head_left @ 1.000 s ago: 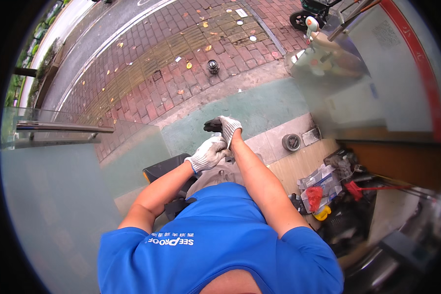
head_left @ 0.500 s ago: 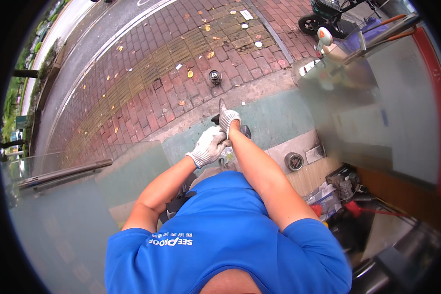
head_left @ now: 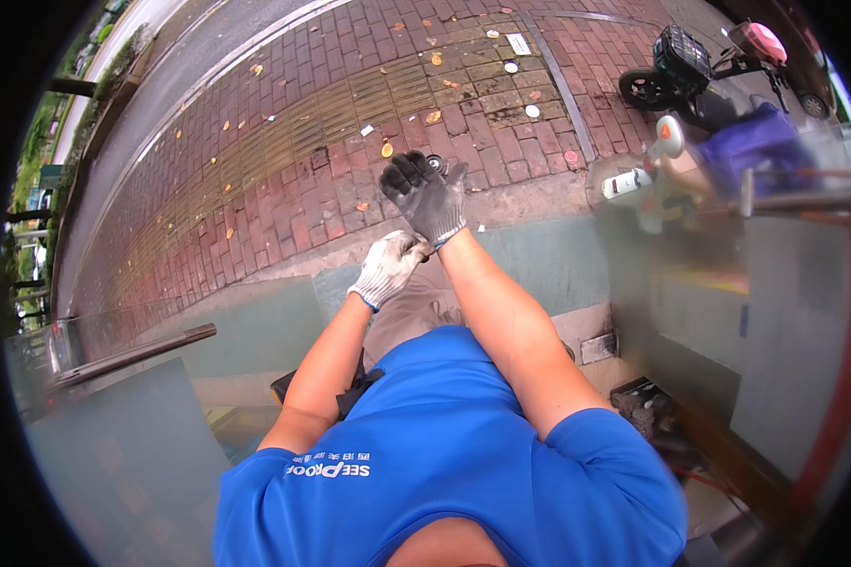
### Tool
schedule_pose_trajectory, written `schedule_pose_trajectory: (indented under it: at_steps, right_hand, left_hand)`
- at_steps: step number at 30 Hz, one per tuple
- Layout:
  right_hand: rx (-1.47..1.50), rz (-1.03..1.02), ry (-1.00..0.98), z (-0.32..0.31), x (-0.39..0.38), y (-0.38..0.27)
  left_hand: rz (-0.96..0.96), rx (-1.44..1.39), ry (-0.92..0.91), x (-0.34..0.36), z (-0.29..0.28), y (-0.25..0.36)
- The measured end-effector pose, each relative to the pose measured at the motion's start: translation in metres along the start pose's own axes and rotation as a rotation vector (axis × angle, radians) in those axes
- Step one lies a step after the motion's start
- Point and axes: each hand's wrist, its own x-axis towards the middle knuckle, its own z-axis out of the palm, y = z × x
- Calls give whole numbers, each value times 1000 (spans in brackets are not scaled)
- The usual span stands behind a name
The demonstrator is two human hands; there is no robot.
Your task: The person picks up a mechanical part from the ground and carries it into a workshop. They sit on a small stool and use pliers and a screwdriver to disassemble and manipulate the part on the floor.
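White knit work gloves cover both my hands. My right hand (head_left: 429, 200) is stretched out ahead with its dark, coated palm turned up and its fingers open, holding nothing. My left hand (head_left: 390, 265) is closed at the right wrist, pinching the cuff (head_left: 448, 234) of the right glove. Dirty smudges mark the back of the left glove. Just past the right fingers, a small dark round can (head_left: 436, 163) stands on the brick pavement, partly hidden by the hand.
A greenish threshold slab (head_left: 539, 260) lies in front of me. Glass doors (head_left: 690, 302) stand open at the right, with another door's handle (head_left: 132, 356) at the left. Beyond are red brick paving (head_left: 284, 203) with fallen leaves and a parked scooter (head_left: 681, 80).
My right hand has turned palm up, opened its fingers and moved forward. The left hand has shifted slightly left, staying at the right cuff. The view has turned toward the right.
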Motion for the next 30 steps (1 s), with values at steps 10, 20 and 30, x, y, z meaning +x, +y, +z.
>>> schedule_pose_trajectory:
  at_steps: [10,20,30]
  right_hand:
    - [68,7,113,16,140,23]
    - [-550,350,278,-2,319,100]
    - [-2061,313,478,-99,405,66]
  left_hand:
    - [-165,-1368,46,134,-11,-133]
    - [-232,-954,23,181,-133,-215]
    - [-480,-882,-87,252,-110,-313]
